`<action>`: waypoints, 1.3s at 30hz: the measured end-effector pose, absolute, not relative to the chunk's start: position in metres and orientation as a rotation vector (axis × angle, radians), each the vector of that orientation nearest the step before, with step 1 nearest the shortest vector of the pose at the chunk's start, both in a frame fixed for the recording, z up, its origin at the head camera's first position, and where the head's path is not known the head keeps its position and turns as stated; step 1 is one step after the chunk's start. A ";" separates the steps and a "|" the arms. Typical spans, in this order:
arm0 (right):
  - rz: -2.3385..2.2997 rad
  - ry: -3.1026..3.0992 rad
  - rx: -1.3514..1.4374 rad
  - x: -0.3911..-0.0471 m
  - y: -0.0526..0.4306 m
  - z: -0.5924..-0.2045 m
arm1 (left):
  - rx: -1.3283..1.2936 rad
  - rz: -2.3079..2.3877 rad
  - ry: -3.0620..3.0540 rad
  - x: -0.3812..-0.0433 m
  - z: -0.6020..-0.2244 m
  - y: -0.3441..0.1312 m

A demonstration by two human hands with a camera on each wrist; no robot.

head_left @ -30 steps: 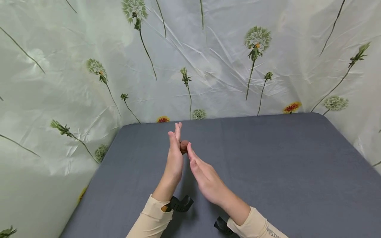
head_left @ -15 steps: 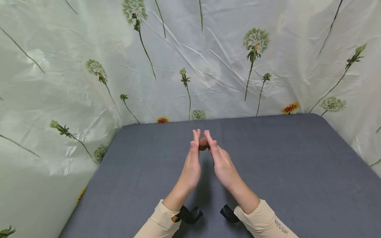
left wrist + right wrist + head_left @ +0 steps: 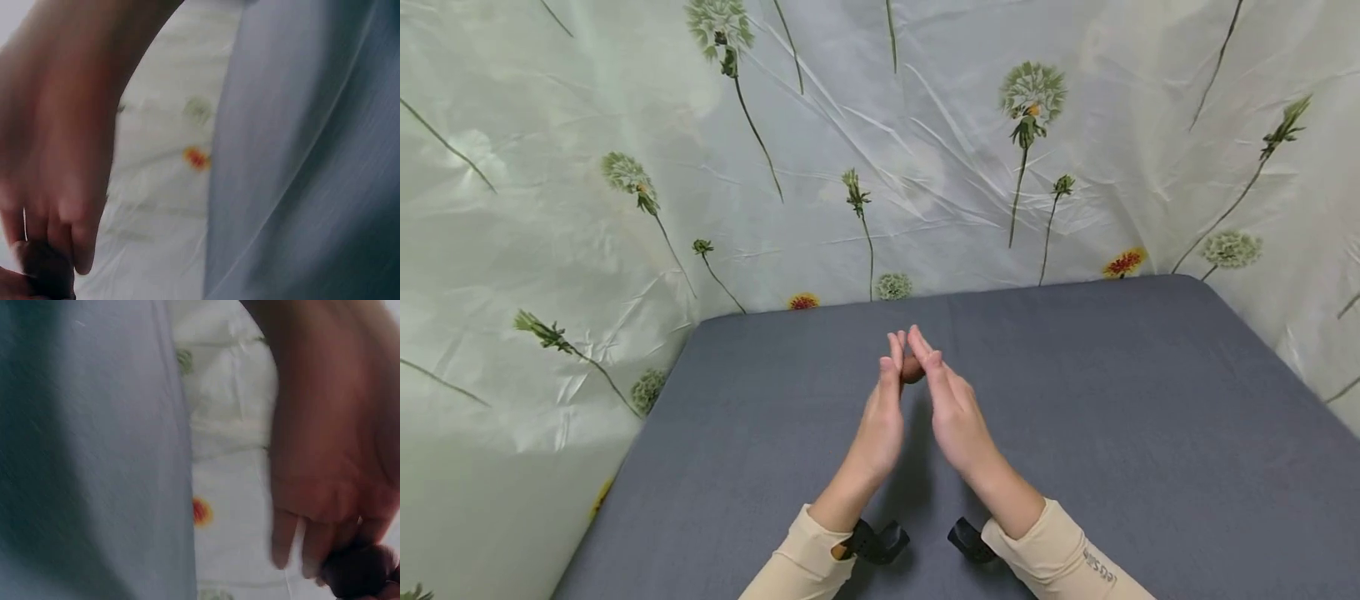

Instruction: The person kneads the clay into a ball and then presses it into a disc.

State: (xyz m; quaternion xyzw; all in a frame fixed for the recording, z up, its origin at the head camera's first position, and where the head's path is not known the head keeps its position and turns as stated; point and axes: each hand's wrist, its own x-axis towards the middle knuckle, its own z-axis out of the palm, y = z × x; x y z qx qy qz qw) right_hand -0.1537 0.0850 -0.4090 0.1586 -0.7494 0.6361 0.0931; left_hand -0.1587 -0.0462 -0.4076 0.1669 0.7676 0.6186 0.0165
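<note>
A small brown ball [image 3: 912,371], with the look of clay or dough, sits between the fingers of both hands above the table. My left hand [image 3: 880,429] has its fingers straight and pointing forward, pressing the ball from the left. Opposite it, my right hand [image 3: 958,421] presses with straight fingers from the right. The fingertips come together just beyond the ball, while the palms and wrists stay apart. In the left wrist view the ball [image 3: 49,272] looks dark against the fingers. The right wrist view has the ball [image 3: 356,572] at its lower right corner.
The hands are over a table [image 3: 1112,417] covered in dark grey cloth. Behind and to the left hangs a pale, shiny curtain [image 3: 940,167] printed with dandelions and flowers. Black wrist straps [image 3: 880,542] stick out under the light sleeves [image 3: 1037,542].
Both hands and the ball have shifted right. The right hand has slid forward along the left, so their fingertips are now level. In the last half second the fingertips have closed together.
</note>
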 end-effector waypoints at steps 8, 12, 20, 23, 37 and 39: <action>2.050 -2.218 0.437 -0.163 0.092 -0.417 | 0.518 1.843 2.450 -0.149 -0.408 -0.038; 1.941 -2.293 0.593 -0.148 0.072 -0.419 | 0.399 2.036 2.437 -0.160 -0.400 -0.052; 1.772 -2.251 0.617 -0.141 0.075 -0.407 | 0.421 2.069 2.189 -0.164 -0.403 -0.052; 1.864 -2.262 0.506 -0.151 0.084 -0.410 | 0.518 2.022 2.225 -0.159 -0.401 -0.047; 1.814 -2.240 0.649 -0.135 0.060 -0.418 | 0.396 2.143 2.275 -0.167 -0.383 -0.068; 1.843 -2.179 0.628 -0.140 0.066 -0.414 | 0.446 2.106 2.239 -0.163 -0.384 -0.063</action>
